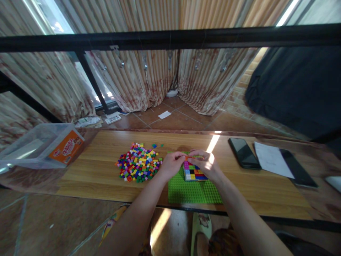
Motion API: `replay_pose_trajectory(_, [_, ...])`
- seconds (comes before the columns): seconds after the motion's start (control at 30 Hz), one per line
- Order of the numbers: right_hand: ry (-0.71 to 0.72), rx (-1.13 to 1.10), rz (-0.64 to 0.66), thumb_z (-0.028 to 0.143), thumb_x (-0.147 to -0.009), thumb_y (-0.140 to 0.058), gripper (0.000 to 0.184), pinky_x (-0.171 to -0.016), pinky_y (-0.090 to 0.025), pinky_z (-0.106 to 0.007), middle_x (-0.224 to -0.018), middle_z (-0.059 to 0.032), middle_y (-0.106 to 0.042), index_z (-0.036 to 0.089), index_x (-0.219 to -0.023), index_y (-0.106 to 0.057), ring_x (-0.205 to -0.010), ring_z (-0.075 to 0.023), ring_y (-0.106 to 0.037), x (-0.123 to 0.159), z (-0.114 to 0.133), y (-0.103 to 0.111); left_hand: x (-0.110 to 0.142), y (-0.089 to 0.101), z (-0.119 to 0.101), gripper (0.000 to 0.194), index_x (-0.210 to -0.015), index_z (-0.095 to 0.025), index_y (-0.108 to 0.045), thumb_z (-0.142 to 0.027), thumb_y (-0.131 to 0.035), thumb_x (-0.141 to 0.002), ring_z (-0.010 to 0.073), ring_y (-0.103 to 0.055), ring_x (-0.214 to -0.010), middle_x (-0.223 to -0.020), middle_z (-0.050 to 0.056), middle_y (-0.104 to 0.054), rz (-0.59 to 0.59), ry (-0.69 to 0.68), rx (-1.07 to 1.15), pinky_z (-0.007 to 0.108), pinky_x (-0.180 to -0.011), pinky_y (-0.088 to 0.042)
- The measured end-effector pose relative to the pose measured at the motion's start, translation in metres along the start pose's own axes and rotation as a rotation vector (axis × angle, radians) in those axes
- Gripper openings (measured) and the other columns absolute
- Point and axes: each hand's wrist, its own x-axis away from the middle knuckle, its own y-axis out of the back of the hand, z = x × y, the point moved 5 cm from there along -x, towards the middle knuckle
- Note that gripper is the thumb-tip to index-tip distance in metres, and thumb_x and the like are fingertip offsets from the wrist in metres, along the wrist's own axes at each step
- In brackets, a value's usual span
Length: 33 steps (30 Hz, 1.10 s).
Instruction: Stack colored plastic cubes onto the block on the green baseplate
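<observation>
Two hands at work: left hand (173,165) and right hand (209,166) pinched at the fingertips, apparently around an orange brick (186,157) at the far left corner of the blocky build (194,173). Probably best to line up edges first, then press straight down. Underneath, a flat, studded green baseplate (186,193). Leftward, a loose brick heap (140,165), all small square-edged plastic, on the wood-grained surface (90,177); rightward, a smooth dark phone (244,153) and thin white paper (274,159).
</observation>
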Motion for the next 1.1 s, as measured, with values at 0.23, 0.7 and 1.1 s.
replay_pose_trajectory(0.23, [-0.047, -0.068, 0.072, 0.04, -0.059, -0.079, 0.034, -0.065, -0.054, -0.031, -0.074, -0.0033, -0.072, 0.016, -0.082, -0.07, -0.066, -0.0157, -0.065, -0.002, -0.002, -0.005, 0.0, -0.003, 0.003, 0.02, -0.085, -0.014, -0.074, -0.024, -0.057, -0.08, 0.0144, -0.064, -0.073, -0.08, 0.004, -0.073, -0.027, 0.002, 0.048, 0.024, -0.068, -0.05])
replay_pose_trajectory(0.7, [-0.055, -0.023, 0.097, 0.046, -0.059, -0.08, 0.039, -0.067, -0.056, -0.031, -0.08, -0.0046, -0.074, 0.017, -0.085, -0.072, -0.069, -0.0168, -0.067, -0.001, -0.008, 0.0, 0.006, -0.006, 0.001, 0.024, -0.093, -0.015, -0.074, -0.026, -0.055, -0.082, 0.0162, -0.066, -0.078, -0.086, 0.005, -0.074, -0.084, -0.009, -0.098, 0.028, -0.073, -0.052])
replay_pose_trajectory(1.1, [0.118, 0.149, -0.156, 0.048, -0.067, -0.071, 0.032, -0.078, -0.055, -0.037, -0.088, -0.0086, -0.075, 0.02, -0.082, -0.073, -0.088, -0.026, -0.068, 0.001, 0.026, 0.025, 0.069, 0.102, -0.01, 0.019, -0.091, -0.016, -0.07, -0.021, -0.053, -0.084, 0.014, -0.064, -0.072, -0.082, 0.004, -0.072, -0.378, 0.015, -0.378, 0.026, -0.07, -0.051])
